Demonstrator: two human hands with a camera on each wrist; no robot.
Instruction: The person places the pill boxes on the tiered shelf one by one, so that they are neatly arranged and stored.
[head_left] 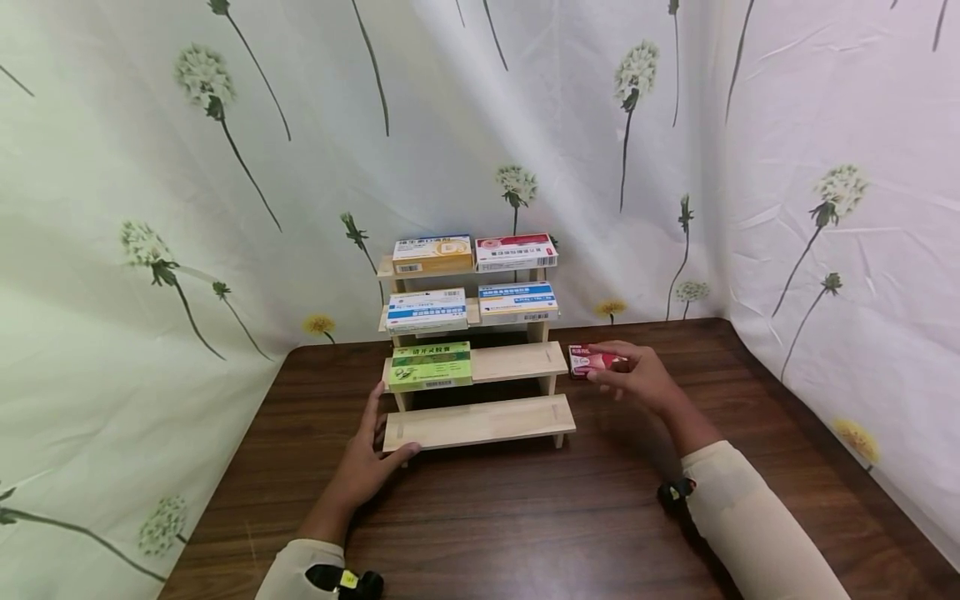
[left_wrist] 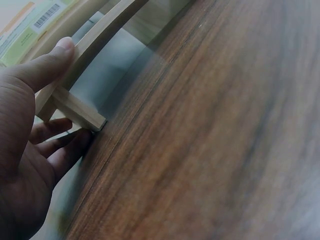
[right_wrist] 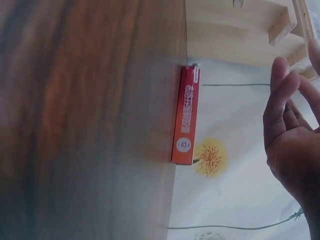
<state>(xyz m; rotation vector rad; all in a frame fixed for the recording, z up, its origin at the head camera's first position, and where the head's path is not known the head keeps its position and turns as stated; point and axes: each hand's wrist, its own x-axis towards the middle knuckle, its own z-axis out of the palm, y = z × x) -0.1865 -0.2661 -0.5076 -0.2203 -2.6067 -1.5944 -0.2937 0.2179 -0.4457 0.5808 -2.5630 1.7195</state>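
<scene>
A four-step wooden display rack (head_left: 480, 422) stands on the table. My left hand (head_left: 365, 467) holds its lower left end; in the left wrist view the thumb (left_wrist: 62, 47) lies on the lowest step, other fingers bent around the end beside the leg. My right hand (head_left: 641, 377) hovers over a small red medicine box (head_left: 581, 362) lying right of the rack. In the right wrist view a gap separates the loosely bent fingers from the red box (right_wrist: 186, 115). A green medicine box (head_left: 430, 367) sits on the second step from the bottom, at the left.
Higher up, two blue-and-white boxes (head_left: 427, 311) share one step. An orange-and-white box (head_left: 432, 254) and a red-and-white box (head_left: 516, 252) sit on the top step. Behind the brown table (head_left: 495, 533) hangs a white curtain (head_left: 442, 167) with dandelion prints, which also runs along both sides.
</scene>
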